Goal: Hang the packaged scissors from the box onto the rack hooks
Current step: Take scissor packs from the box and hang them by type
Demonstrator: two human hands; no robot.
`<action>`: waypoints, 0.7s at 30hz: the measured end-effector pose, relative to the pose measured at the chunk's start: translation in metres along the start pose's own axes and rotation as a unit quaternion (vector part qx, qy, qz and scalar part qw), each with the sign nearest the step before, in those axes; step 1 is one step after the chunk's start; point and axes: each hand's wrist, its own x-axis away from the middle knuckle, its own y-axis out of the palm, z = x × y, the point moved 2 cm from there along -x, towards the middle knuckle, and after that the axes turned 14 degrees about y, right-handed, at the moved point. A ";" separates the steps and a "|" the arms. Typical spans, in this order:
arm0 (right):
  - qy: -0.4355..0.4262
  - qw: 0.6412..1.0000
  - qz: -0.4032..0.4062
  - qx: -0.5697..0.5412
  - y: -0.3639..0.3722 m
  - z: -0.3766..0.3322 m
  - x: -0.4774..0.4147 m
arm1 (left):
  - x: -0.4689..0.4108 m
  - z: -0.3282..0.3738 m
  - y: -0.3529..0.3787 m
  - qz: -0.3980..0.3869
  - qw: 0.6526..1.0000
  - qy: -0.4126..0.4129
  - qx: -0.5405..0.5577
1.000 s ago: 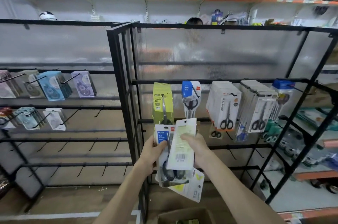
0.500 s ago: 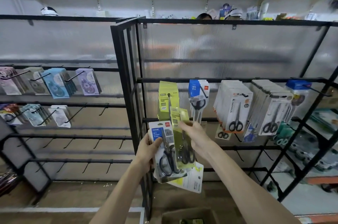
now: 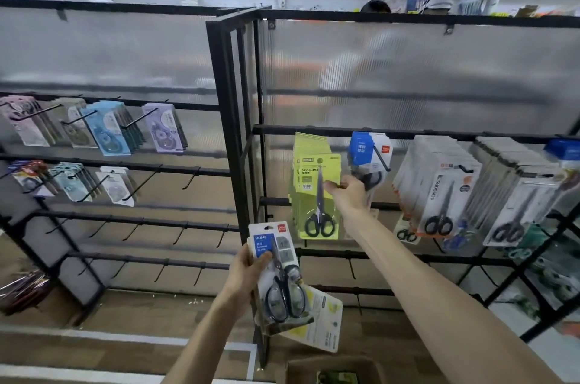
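**Head view: a yellow pack goes on the hook while a loose stack waits below**

I have my right hand (image 3: 348,195) stretched to the rack (image 3: 238,120), fingertips pinching the right edge of a yellow scissors pack (image 3: 317,195) that sits at the front of its matching yellow row; whether its hole is fully over the hook is hidden behind the card. My left hand (image 3: 248,273) is closed around a stack of packs (image 3: 279,277), the blue-labelled one in front and at least one more card fanned out beneath. The box (image 3: 332,372) sits on the floor directly below.

The risks, as I judge them: if I let go too early, the yellow pack could slide off the hook. The fanned lower card looks loosely held and may slip out. A nudge could also swing the neighbouring blue pack (image 3: 370,154).
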 end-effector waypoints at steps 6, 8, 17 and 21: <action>-0.024 0.999 -0.001 0.036 0.008 0.013 -0.002 | 0.000 -0.001 0.006 -0.014 1.000 0.002 0.010; -0.018 0.999 0.010 0.029 0.009 0.013 -0.004 | 0.001 0.000 0.007 -0.015 1.000 -0.003 0.011; -0.020 0.979 0.077 0.188 0.009 -0.002 -0.005 | 0.006 0.021 0.015 -0.017 0.999 0.016 0.023; -0.027 0.977 0.006 0.210 0.006 0.021 0.027 | 0.007 0.024 0.022 -0.016 0.999 0.021 0.037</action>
